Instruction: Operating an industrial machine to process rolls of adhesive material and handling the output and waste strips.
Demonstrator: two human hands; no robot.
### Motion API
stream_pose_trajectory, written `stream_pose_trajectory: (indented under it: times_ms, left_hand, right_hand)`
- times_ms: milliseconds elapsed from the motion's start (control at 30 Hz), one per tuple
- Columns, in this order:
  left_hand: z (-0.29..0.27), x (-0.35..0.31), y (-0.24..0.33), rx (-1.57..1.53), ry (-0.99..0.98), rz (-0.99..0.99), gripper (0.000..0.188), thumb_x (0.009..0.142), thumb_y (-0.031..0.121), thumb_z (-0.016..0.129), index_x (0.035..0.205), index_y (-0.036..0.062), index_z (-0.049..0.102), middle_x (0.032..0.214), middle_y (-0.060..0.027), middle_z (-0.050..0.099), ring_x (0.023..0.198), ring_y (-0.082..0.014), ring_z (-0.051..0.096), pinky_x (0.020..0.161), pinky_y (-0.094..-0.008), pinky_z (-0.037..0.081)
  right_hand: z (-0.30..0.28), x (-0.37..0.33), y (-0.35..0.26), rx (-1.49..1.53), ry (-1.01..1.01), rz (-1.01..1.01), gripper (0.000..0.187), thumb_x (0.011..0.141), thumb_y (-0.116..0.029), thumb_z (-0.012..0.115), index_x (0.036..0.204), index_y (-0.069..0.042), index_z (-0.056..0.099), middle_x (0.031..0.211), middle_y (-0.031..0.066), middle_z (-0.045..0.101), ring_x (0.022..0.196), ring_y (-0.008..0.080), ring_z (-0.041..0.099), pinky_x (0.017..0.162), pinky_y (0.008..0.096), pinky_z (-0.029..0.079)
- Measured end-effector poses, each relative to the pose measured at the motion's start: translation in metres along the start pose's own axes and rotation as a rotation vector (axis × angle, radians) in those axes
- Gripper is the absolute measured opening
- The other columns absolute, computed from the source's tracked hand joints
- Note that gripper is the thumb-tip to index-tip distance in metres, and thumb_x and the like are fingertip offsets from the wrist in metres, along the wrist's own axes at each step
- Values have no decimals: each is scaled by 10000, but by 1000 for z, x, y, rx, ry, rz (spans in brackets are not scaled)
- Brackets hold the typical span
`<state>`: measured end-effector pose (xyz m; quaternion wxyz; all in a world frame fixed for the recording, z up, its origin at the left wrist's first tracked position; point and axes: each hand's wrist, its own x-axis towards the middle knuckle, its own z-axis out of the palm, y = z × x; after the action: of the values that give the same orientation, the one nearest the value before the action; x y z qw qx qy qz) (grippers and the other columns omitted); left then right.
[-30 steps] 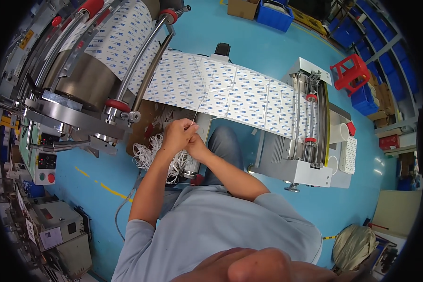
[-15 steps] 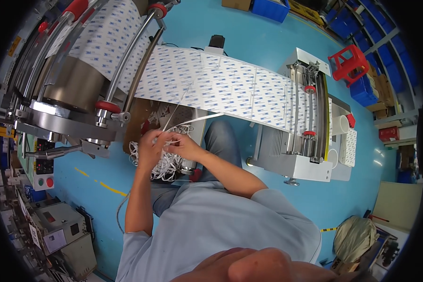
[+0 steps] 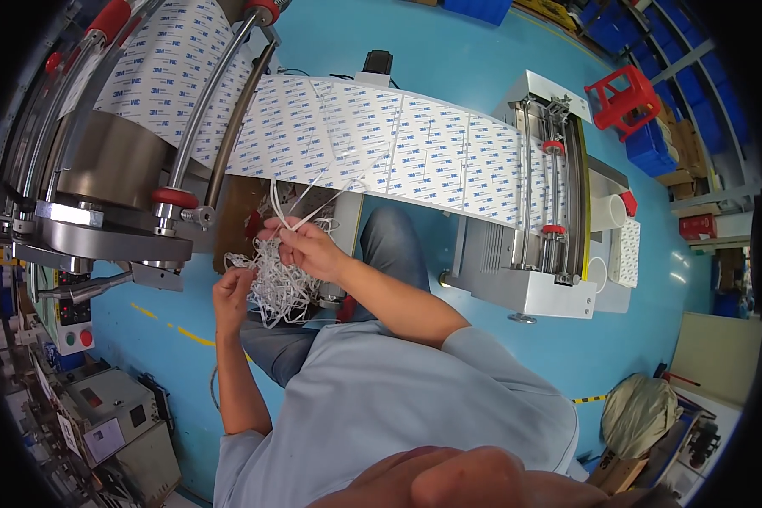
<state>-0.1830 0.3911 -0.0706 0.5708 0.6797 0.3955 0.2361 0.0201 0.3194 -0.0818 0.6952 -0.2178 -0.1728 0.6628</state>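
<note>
A machine (image 3: 525, 284) spans the blue floor (image 3: 516, 406), and a white sheet with blue print (image 3: 432, 169) stretches across it, from the metal drum (image 3: 114, 161) at left to the rollers (image 3: 553, 195) at right. Under the sheet's near edge, beside the drum, sits a brown carton (image 3: 235, 203). A tangle (image 3: 284, 288) of thin white strips lies heaped at the carton; how much is inside I cannot tell. Far right, a blue bin (image 3: 652, 151) stands near a red stool (image 3: 625, 102), its contents too small to tell. White tubes (image 3: 608, 213) sit at the machine's right end.

The right hand (image 3: 311, 252) is above the tangle, thumb and fingers narrowed on a white strip (image 3: 300, 216), which slants up toward the sheet's near edge. The left hand (image 3: 233, 288) is curled nearly into a fist at the tangle's left side; whether it pinches a strand I cannot tell.
</note>
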Motion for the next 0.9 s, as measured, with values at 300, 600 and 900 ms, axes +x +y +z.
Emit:
stream_pose_trajectory:
  times_ms: [300, 600, 900]
  left_hand:
    - [12, 18, -12, -113, 343, -87, 279, 888, 176, 549, 1087, -19, 563, 1032, -98, 586, 959, -141, 536, 843, -265, 410]
    - [89, 32, 81, 778, 523, 515, 456, 788, 249, 632, 1136, -18, 510, 1257, -181, 432, 1152, -344, 388, 978, -419, 284]
    - [115, 77, 78, 602, 14, 295, 235, 791, 242, 616, 828, 10, 603, 801, -166, 610, 721, -312, 572, 648, -383, 432]
  right_hand:
    - [-16, -1, 13, -250, 146, -11, 245, 952, -287, 431, 925, -73, 547, 858, 18, 595, 611, 63, 501, 592, 203, 417]
    - [-18, 2, 9, -444, 171, -100, 226, 952, -232, 415, 873, -65, 546, 791, -17, 564, 678, 59, 510, 648, 207, 427]
    - [-41, -4, 18, -777, 133, -327, 195, 914, -91, 451, 1057, -10, 556, 886, 19, 603, 828, 82, 541, 733, 233, 440]
